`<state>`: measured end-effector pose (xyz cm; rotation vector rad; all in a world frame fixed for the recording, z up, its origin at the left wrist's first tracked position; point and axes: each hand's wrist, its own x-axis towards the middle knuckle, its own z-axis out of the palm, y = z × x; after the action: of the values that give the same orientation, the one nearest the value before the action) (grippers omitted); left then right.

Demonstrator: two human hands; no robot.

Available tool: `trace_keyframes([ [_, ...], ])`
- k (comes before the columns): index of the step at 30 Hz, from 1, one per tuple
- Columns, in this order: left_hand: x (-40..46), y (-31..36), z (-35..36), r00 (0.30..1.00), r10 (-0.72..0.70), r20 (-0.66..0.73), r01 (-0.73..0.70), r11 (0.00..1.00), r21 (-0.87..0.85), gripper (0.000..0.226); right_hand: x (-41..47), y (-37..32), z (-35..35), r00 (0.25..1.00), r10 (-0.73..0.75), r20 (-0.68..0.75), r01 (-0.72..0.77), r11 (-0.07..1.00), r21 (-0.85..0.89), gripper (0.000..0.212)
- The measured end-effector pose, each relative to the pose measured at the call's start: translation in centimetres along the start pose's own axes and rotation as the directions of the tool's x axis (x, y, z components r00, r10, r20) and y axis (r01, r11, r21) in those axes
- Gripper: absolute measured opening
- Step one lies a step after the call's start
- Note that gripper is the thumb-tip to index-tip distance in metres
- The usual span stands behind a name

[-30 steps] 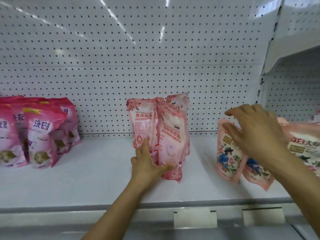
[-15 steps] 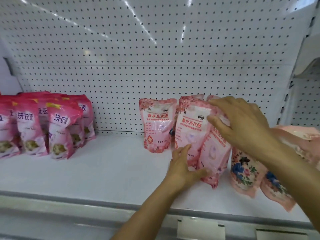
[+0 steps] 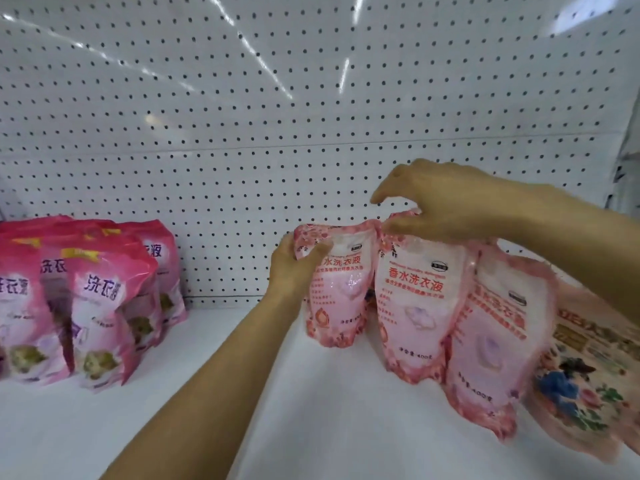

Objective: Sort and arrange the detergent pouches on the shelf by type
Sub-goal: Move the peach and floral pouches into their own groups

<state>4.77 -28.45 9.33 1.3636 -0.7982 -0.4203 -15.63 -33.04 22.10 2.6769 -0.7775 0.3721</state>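
Note:
Three light pink pouches with red lettering stand in a row on the white shelf (image 3: pixel 311 410). My left hand (image 3: pixel 294 268) grips the top left corner of the rear light pink pouch (image 3: pixel 343 292). My right hand (image 3: pixel 446 202) pinches the top edge of the middle light pink pouch (image 3: pixel 412 313). A third light pink pouch (image 3: pixel 491 344) leans at the right, partly blurred. A floral pouch (image 3: pixel 585 375) with blue and red flowers lies beside it at the far right. Several darker pink pouches (image 3: pixel 93 306) stand grouped at the left.
A white pegboard wall (image 3: pixel 277 116) backs the shelf. Bare shelf surface lies between the dark pink group and the light pink row, and in front of both.
My left hand rose from the base of the front pouch to the rear pouch's top corner. My right hand shifted to the middle pouch's top. The light pink pouches now stand spread side by side.

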Motion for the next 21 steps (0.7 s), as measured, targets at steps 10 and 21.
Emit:
trace_keyframes([
  [10,6.8,-3.1,-3.3,0.962,0.009,-0.271,-0.065,0.978,-0.198,0.014,4.6,-0.4,2.4,0.944,0.048,0.326,-0.038,0.999,-0.036,0.029],
  [21,7.4,-3.1,-4.6,0.987,0.009,-0.159,-0.039,0.981,-0.188,0.017,12.4,-4.2,6.2,0.894,0.174,0.414,-0.097,0.975,-0.200,0.039],
])
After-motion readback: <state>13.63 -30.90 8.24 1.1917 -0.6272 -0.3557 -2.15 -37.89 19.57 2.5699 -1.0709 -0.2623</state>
